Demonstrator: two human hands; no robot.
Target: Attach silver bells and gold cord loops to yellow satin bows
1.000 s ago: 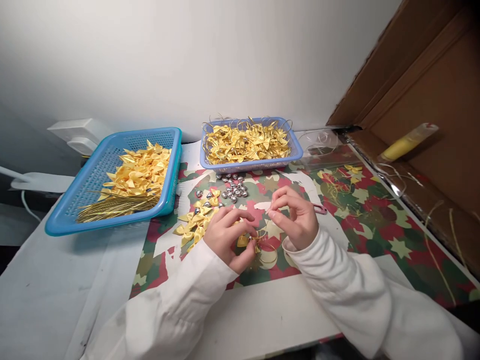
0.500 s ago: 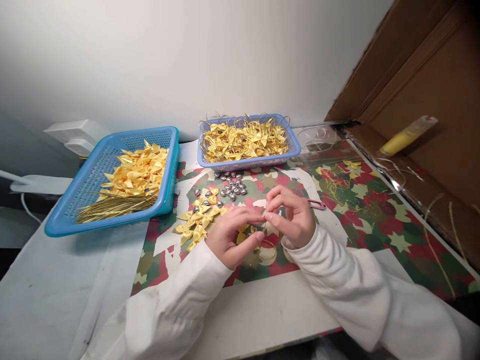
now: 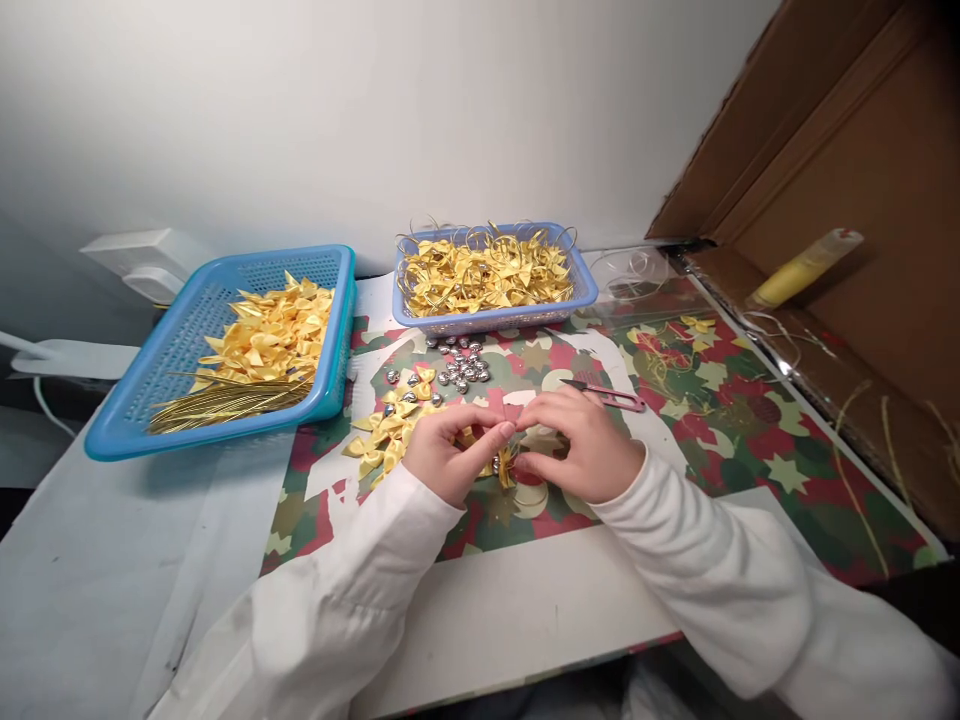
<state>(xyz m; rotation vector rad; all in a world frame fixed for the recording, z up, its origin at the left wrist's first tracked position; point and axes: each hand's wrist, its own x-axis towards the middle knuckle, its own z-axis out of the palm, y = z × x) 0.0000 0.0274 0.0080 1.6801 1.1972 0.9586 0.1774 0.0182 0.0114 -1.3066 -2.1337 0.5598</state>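
I have the left hand (image 3: 450,453) pinched shut, on what I can't tell; the right hand (image 3: 589,447) has thumb and forefinger apart. Between both sits a yellow bow (image 3: 506,475) with 1 silver bell (image 3: 496,464).

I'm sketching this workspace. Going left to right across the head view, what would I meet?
Bigger blue basket, left hand, right hand, tangled yellow strands, yellow tube.

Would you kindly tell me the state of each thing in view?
Left hand: curled, grip unclear
Right hand: fingers arched, grip unclear
Left basket: partly filled
Right basket: heaped
Silver bells: loose, mostly clustered
Loose bows: overlapping
Pink snips: lying down, blade gap unclear
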